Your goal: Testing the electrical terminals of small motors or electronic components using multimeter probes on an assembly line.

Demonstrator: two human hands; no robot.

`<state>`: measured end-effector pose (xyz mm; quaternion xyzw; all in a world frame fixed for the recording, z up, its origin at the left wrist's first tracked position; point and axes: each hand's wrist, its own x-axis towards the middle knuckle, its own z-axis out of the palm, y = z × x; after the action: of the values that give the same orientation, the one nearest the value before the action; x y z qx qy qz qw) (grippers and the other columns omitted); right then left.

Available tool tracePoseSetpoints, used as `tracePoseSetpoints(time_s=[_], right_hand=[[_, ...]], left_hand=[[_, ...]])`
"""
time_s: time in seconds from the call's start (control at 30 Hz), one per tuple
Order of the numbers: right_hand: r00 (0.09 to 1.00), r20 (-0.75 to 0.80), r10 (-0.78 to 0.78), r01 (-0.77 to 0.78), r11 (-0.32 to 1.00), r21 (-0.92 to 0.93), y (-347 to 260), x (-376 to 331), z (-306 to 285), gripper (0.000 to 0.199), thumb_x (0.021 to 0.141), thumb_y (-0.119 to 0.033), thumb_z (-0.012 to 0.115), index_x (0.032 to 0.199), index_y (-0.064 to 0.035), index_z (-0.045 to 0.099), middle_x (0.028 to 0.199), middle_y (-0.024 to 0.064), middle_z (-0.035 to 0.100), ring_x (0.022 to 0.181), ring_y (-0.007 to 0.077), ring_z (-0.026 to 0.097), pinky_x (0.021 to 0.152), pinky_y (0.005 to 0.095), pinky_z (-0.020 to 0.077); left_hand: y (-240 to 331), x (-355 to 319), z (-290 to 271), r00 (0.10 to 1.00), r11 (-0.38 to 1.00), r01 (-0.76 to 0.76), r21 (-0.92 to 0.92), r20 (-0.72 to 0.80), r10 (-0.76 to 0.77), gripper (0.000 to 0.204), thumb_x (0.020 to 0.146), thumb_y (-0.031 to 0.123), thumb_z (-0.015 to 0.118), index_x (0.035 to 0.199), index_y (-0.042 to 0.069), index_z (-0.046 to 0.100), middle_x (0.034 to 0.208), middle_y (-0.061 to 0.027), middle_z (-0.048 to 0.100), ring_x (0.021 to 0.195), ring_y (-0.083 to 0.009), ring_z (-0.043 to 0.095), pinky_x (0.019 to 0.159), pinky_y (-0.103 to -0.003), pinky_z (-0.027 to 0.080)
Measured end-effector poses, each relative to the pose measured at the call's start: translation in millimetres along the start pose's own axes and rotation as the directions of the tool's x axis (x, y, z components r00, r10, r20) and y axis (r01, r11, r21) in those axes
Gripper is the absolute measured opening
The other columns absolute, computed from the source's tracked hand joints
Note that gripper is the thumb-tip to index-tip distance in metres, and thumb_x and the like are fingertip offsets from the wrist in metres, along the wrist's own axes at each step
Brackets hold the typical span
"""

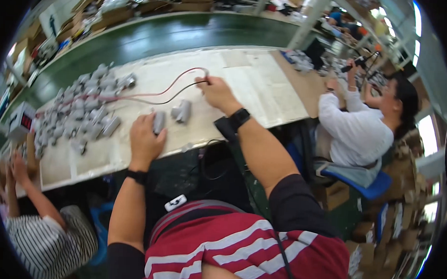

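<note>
My left hand [146, 137] rests on the white worktable [256, 86], its fingers closed round a grey cylindrical part [159, 122]. Just right of it lies another grey part with a short side branch [182, 111]. Farther to the right, my right hand [218, 93] pinches the ends of a red wire [173, 82] and a black wire [178, 92] above the tabletop. Both wires run left across the table into a large heap of similar grey parts [93, 96]. The wire tips are too small to make out.
A small box with a red display [22, 121] stands at the table's left end. A person in a striped top [44, 241] works at left, and one in white [356, 125] sits at right on a blue chair [363, 183]. Cartons [189, 1] line the far side.
</note>
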<state>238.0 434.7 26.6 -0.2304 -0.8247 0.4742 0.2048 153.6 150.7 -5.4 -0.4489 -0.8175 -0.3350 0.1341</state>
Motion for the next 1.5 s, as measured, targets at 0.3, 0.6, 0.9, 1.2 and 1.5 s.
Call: tracePoseSetpoints(time_s=[0.3,0.6,0.9,1.2,1.5], right_hand=[[0.967,0.167,-0.193,0.086,0.864,0.496,-94.1,-48.8,38.6,0.031,0.103,-0.030,0.062,0.100,-0.0011,0.073,0.089,0.0067,0.073,0.072,0.0128,0.066,0.070,0.0301,0.0526],[0.965,0.240,-0.109,-0.034,0.851,0.524,-115.5,-120.9,75.6,0.042,0.103,-0.038,0.063,0.089,0.0004,0.073,0.080,0.0081,0.071,0.065,0.0144,0.064,0.062,0.0328,0.0523],[0.769,0.632,-0.094,-0.327,0.792,0.516,-103.1,-152.4,37.2,0.021,0.098,-0.023,0.070,0.095,-0.0027,0.074,0.082,0.0037,0.071,0.067,0.0101,0.063,0.064,0.0264,0.0510],[0.843,0.538,-0.014,-0.299,0.819,0.490,-84.8,-179.8,49.7,0.015,0.096,-0.017,0.071,0.100,-0.0022,0.073,0.088,0.0033,0.073,0.072,0.0096,0.066,0.065,0.0257,0.0538],[0.988,0.100,0.119,-0.148,0.923,0.356,-42.3,-102.7,3.6,0.018,0.097,-0.018,0.070,0.094,-0.0004,0.072,0.078,0.0036,0.070,0.062,0.0115,0.063,0.058,0.0253,0.0524]], left_hand=[[27.8,-21.6,-24.4,0.983,0.892,0.039,-0.451,-0.143,-0.115,0.034,0.097,0.013,0.068,0.127,-0.002,0.064,0.120,-0.0180,0.068,0.109,-0.0264,0.066,0.093,-0.038,0.052],[53.2,-59.9,-52.9,0.898,0.325,0.433,-0.841,0.371,-0.236,0.022,0.105,0.014,0.061,0.118,-0.003,0.067,0.094,-0.0047,0.069,0.074,-0.0106,0.060,0.069,-0.024,0.047],[60.5,-73.6,-74.9,0.706,0.033,0.692,-0.721,0.666,-0.239,0.011,0.101,0.013,0.064,0.101,0.003,0.068,0.078,0.0013,0.059,0.064,-0.0088,0.052,0.060,-0.024,0.041],[67.9,-87.8,-73.0,0.592,0.085,0.802,-0.591,0.769,-0.241,0.013,0.099,0.018,0.069,0.096,0.006,0.069,0.079,0.0031,0.061,0.068,-0.0082,0.056,0.060,-0.024,0.043],[43.5,-54.1,-72.6,0.967,0.950,0.250,-0.189,0.100,-0.235,0.031,0.087,0.018,0.078,0.113,0.002,0.072,0.101,-0.0155,0.070,0.094,-0.0282,0.067,0.081,-0.040,0.054]])
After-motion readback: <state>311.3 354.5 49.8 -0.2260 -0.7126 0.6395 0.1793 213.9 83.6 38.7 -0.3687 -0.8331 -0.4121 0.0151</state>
